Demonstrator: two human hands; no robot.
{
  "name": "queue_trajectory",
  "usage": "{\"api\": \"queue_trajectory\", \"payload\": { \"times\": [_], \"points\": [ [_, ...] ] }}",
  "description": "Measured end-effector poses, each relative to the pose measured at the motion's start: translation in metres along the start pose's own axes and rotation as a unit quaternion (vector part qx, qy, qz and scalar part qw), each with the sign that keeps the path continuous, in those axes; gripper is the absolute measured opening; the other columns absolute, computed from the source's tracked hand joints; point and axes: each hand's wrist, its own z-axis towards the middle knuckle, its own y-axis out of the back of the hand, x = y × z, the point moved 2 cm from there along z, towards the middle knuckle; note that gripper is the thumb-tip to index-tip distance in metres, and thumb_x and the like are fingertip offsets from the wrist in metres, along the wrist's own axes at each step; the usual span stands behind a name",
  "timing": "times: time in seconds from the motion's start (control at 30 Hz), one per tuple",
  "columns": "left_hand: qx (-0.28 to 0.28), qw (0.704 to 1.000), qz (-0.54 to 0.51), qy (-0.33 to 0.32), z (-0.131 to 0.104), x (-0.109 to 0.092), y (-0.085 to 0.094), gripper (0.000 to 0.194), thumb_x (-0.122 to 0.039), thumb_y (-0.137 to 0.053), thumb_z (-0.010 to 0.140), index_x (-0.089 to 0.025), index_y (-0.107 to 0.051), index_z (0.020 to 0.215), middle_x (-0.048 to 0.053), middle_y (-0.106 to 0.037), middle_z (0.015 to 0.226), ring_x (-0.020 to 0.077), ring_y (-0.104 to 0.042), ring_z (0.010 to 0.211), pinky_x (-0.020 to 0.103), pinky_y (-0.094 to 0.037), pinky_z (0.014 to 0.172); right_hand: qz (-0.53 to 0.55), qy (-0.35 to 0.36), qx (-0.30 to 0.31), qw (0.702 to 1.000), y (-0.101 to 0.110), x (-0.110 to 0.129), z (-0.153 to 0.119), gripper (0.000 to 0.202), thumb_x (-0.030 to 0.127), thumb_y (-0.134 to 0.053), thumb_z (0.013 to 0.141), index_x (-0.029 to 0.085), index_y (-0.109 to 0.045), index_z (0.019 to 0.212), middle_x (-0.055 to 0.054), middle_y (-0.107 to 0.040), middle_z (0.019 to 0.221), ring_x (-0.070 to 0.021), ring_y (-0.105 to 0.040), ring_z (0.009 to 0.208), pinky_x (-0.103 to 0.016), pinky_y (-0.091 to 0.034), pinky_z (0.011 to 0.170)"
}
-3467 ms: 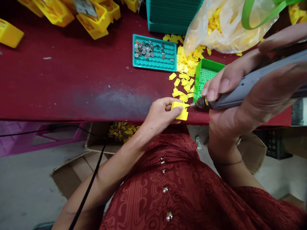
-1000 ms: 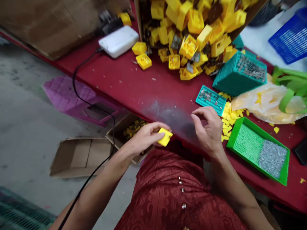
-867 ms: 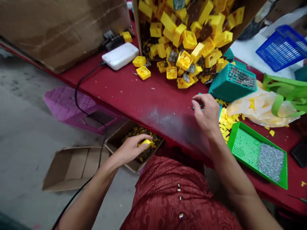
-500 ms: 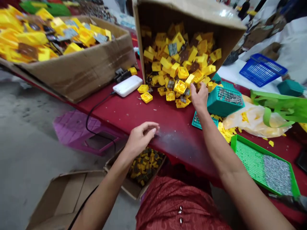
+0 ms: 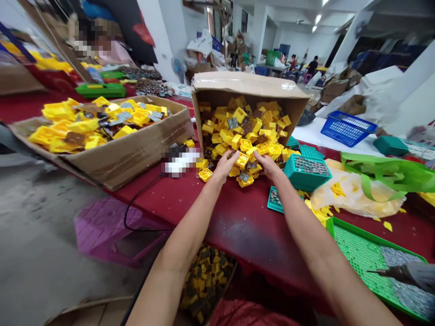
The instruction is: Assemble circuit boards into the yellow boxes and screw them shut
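Both my hands reach into a heap of small yellow plastic casings (image 5: 245, 145), which spills from a cardboard box (image 5: 251, 83) tipped on its side. My left hand (image 5: 224, 166) is at the heap's front left edge, thumb apart from the fingers. Across from it, my right hand (image 5: 268, 165) touches the front right of the heap, its fingers also apart. Some fingertips are hidden among the casings. A few casings between the hands carry grey metal plates. Neither hand visibly grips a single piece.
At left stands an open carton (image 5: 132, 156) of larger yellow parts. Right of my right hand are a teal box (image 5: 302, 176) of metal pieces, a plastic bag (image 5: 360, 197) and a green tray (image 5: 360, 249) of screws, with a power screwdriver (image 5: 408, 274) above it. A purple stool (image 5: 98, 226) stands below.
My left hand has moved from the table's front edge forward to the heap. My right hand has shifted slightly left along the casings. The view has tilted up, and the screwdriver shows over the tray.
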Motion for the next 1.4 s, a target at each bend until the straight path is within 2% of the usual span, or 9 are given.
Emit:
{"api": "queue_trajectory", "payload": {
  "times": [0.2, 0.5, 0.63, 0.73, 0.8, 0.97, 1.07, 1.23, 1.4],
  "points": [
    [0.019, 0.998, -0.031, 0.059, -0.013, 0.003, 0.016, 0.043, -0.043, -0.087, 0.074, -0.02, -0.066, 0.103, 0.007, -0.072, 0.108, 0.0216, -0.067, 0.091, 0.026, -0.05, 0.066, 0.028, 0.003, 0.073, 0.997, -0.011, 0.009, -0.024, 0.083, 0.07, -0.083, 0.07, 0.021, -0.062, 0.134, -0.011, -0.073, 0.125, -0.0241, -0.072, 0.105, -0.041, -0.063, 0.09],
    [0.039, 0.993, -0.079, 0.078, -0.059, 0.007, 0.039, 0.032, -0.026, -0.087, 0.064, -0.016, -0.07, 0.089, 0.005, -0.071, 0.093, 0.0159, -0.065, 0.085, 0.028, -0.052, 0.078, -0.022, 0.053, 0.137, 0.989, -0.017, 0.017, -0.091, 0.056, 0.036, -0.086, 0.07, 0.018, -0.074, 0.122, -0.009, -0.074, 0.13, -0.0256, -0.069, 0.118, -0.042, -0.057, 0.107],
    [0.024, 0.995, -0.056, 0.085, -0.072, 0.012, 0.052, 0.029, -0.022, -0.085, 0.067, -0.017, -0.073, 0.093, 0.004, -0.073, 0.093, 0.0145, -0.064, 0.08, 0.028, -0.052, 0.076, -0.07, 0.052, 0.093, 0.992, -0.008, 0.007, -0.127, 0.052, 0.023, -0.082, 0.071, 0.021, -0.077, 0.122, -0.008, -0.072, 0.133, -0.0292, -0.064, 0.128, -0.052, -0.046, 0.123],
    [-0.054, 0.995, 0.077, -0.036, -0.087, 0.013, 0.058, 0.022, -0.019, -0.077, 0.072, -0.017, -0.073, 0.094, 0.005, -0.076, 0.099, 0.017, -0.068, 0.091, 0.03, -0.055, 0.084, -0.151, 0.066, 0.008, 0.986, 0.002, -0.006, -0.157, 0.046, 0.022, -0.079, 0.076, 0.022, -0.079, 0.123, -0.011, -0.072, 0.127, -0.0318, -0.063, 0.126, -0.059, -0.044, 0.122],
    [-0.088, 0.977, 0.157, -0.118, -0.108, 0.011, 0.053, 0.024, -0.02, -0.074, 0.077, -0.017, -0.074, 0.101, 0.008, -0.077, 0.114, 0.0195, -0.071, 0.102, 0.031, -0.056, 0.087, -0.188, 0.078, -0.035, 0.978, 0.006, -0.015, -0.175, 0.038, 0.026, -0.077, 0.081, 0.023, -0.08, 0.118, -0.012, -0.071, 0.119, -0.0307, -0.065, 0.119, -0.057, -0.053, 0.112],
    [0.04, 0.956, 0.223, -0.188, -0.177, 0.018, 0.015, 0.024, -0.03, -0.074, 0.089, -0.017, -0.072, 0.11, 0.01, -0.079, 0.11, 0.0205, -0.074, 0.093, 0.033, -0.06, 0.08, -0.13, 0.043, -0.046, 0.99, 0.009, -0.032, -0.204, 0.026, 0.033, -0.068, 0.087, 0.02, -0.077, 0.107, -0.01, -0.075, 0.116, -0.0234, -0.071, 0.105, -0.044, -0.061, 0.095],
    [0.049, 0.92, 0.295, -0.252, -0.204, 0.033, -0.009, 0.033, -0.032, -0.08, 0.089, -0.017, -0.069, 0.116, 0.013, -0.078, 0.121, 0.0272, -0.073, 0.112, 0.043, -0.06, 0.099, -0.122, 0.033, -0.048, 0.991, 0.011, -0.035, -0.214, 0.025, 0.034, -0.065, 0.088, 0.02, -0.076, 0.105, -0.008, -0.078, 0.11, -0.0217, -0.073, 0.099, -0.044, -0.06, 0.097],
    [-0.016, 0.891, 0.38, -0.246, -0.208, 0.054, -0.023, 0.052, -0.024, -0.088, 0.083, -0.014, -0.064, 0.128, 0.018, -0.076, 0.128, 0.0331, -0.072, 0.119, 0.05, -0.058, 0.105, -0.111, 0.028, -0.059, 0.992, 0.017, -0.031, -0.226, 0.027, 0.038, -0.065, 0.087, 0.019, -0.076, 0.103, -0.007, -0.079, 0.105, -0.0208, -0.073, 0.093, -0.043, -0.059, 0.094],
    [-0.002, 0.917, 0.354, -0.185, -0.194, 0.035, 0.005, 0.041, -0.023, -0.078, 0.085, -0.016, -0.068, 0.125, 0.013, -0.079, 0.124, 0.0267, -0.076, 0.11, 0.041, -0.062, 0.097, -0.161, 0.06, -0.124, 0.977, 0.026, -0.024, -0.23, 0.02, 0.032, -0.063, 0.087, 0.019, -0.075, 0.098, -0.007, -0.078, 0.1, -0.0196, -0.071, 0.088, -0.039, -0.059, 0.087]
  ]
}}
